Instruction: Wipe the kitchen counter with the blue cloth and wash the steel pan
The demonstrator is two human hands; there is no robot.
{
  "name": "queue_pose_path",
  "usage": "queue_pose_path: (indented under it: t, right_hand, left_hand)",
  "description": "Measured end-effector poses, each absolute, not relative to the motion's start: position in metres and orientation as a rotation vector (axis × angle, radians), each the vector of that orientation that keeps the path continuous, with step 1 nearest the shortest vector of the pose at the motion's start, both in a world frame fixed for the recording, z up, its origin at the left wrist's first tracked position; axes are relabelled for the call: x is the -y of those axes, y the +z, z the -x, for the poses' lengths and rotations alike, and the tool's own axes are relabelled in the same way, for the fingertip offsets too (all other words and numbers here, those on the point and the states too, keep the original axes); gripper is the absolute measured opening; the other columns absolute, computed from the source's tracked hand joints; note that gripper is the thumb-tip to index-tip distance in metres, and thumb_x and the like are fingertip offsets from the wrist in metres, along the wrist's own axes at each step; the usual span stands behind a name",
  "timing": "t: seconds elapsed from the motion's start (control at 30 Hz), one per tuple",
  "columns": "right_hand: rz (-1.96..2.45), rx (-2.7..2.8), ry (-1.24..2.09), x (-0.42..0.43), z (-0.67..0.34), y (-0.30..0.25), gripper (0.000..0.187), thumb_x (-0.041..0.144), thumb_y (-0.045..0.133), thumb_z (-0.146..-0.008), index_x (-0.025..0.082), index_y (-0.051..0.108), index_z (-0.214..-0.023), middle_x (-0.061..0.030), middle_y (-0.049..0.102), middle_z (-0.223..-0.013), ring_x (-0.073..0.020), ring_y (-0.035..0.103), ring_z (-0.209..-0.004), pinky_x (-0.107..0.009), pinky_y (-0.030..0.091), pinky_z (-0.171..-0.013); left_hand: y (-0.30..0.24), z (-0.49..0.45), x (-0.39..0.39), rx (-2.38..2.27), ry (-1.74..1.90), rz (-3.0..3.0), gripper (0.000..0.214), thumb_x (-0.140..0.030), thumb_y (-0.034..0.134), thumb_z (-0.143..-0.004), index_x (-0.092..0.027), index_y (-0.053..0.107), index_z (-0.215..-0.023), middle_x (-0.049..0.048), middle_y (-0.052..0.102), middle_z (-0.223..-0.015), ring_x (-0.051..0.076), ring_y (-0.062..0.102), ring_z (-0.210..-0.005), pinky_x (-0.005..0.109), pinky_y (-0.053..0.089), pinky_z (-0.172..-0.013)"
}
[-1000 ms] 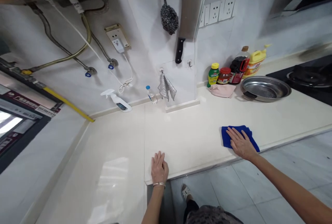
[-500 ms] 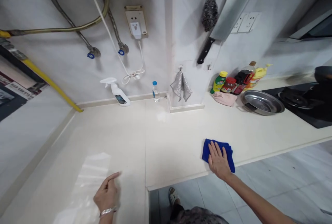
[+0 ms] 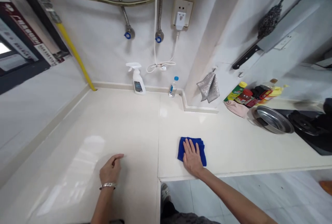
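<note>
My right hand (image 3: 192, 158) lies flat, fingers spread, on a folded blue cloth (image 3: 182, 149) on the pale countertop (image 3: 135, 127). The cloth pokes out around my fingertips, and the palm hides its middle. Over the left part of the counter, my left hand (image 3: 110, 170) is loosely curled, with the index finger partly stretched out and no object visible in it. Against the back wall stand a white spray bottle (image 3: 138, 83) and a small clear bottle with a blue cap (image 3: 173, 88), both beyond my hands.
A metal pan (image 3: 275, 120) sits at right beside the black stove (image 3: 308, 123). Near it are a pink cloth (image 3: 236, 109) and several condiment bottles. A large knife (image 3: 246, 57) and a silvery cloth (image 3: 209, 87) hang on the wall. The counter's front edge (image 3: 233, 174) runs below my right hand.
My right hand and the blue cloth have slid left across the counter. The view has turned left, and my left index finger looks less stretched out.
</note>
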State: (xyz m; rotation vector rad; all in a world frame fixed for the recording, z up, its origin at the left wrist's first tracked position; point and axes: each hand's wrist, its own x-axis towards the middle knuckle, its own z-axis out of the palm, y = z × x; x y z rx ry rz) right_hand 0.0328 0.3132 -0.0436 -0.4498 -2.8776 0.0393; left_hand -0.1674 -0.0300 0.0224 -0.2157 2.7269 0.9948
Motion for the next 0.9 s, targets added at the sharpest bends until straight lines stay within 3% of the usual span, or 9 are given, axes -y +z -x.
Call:
queue_pose_path:
  t: [0.1,0.23,0.4,0.6,0.9]
  right_hand:
    - [0.304,2.92,0.135,-0.282,-0.022,-0.039,0.071,0.024,0.042,-0.094,0.012,0.018,-0.161,-0.0141,0.025,-0.165,-0.0364,0.022,-0.153,-0.065,0.016,-0.122]
    - [0.017,3.011,0.234,-0.277,-0.026,-0.021,0.07,0.03,0.044,-0.096,0.016,0.02,-0.16,-0.0103,0.021,-0.166,-0.0332,0.021,-0.153,-0.059,0.017,-0.124]
    - [-0.266,3.051,0.31,-0.316,-0.022,-0.001,0.062,0.038,0.044,-0.099,0.027,0.028,-0.158,-0.0042,0.029,-0.165,-0.0279,0.026,-0.152,-0.061,0.006,-0.125]
    - [-0.007,3.066,0.262,-0.34,0.037,-0.008,0.06,0.043,0.039,-0.1,0.024,0.032,-0.157,-0.0048,0.031,-0.164,-0.028,0.025,-0.152,-0.06,0.005,-0.125]
    - [0.394,3.156,0.204,-0.357,0.16,-0.004,0.065,0.051,0.022,-0.102,0.021,0.027,-0.159,-0.0035,0.021,-0.168,-0.0266,0.016,-0.154,-0.058,0.007,-0.124]
  left_hand:
    - [0.02,0.163,0.028,-2.82,0.99,0.196,0.038,-0.033,0.045,-0.078,-0.027,0.074,-0.101,-0.0001,0.067,-0.073,0.019,0.06,-0.069,0.031,0.043,-0.069]
    - [0.02,0.162,0.024,-2.842,0.969,0.218,0.033,-0.034,0.049,-0.079,-0.027,0.075,-0.098,-0.0004,0.066,-0.07,0.019,0.059,-0.068,0.031,0.042,-0.069]
    - [0.022,0.162,0.023,-2.833,0.969,0.209,0.03,-0.034,0.051,-0.08,-0.027,0.073,-0.097,-0.0016,0.065,-0.07,0.017,0.058,-0.066,0.03,0.043,-0.069]
    - [0.019,0.163,0.024,-2.821,0.929,0.194,0.025,-0.032,0.05,-0.083,-0.026,0.071,-0.095,-0.0005,0.072,-0.081,0.017,0.062,-0.073,0.029,0.043,-0.073]
    - [0.009,0.164,0.027,-2.8,0.897,0.22,0.025,-0.035,0.05,-0.08,-0.028,0.069,-0.094,-0.001,0.073,-0.089,0.018,0.065,-0.08,0.03,0.044,-0.075]
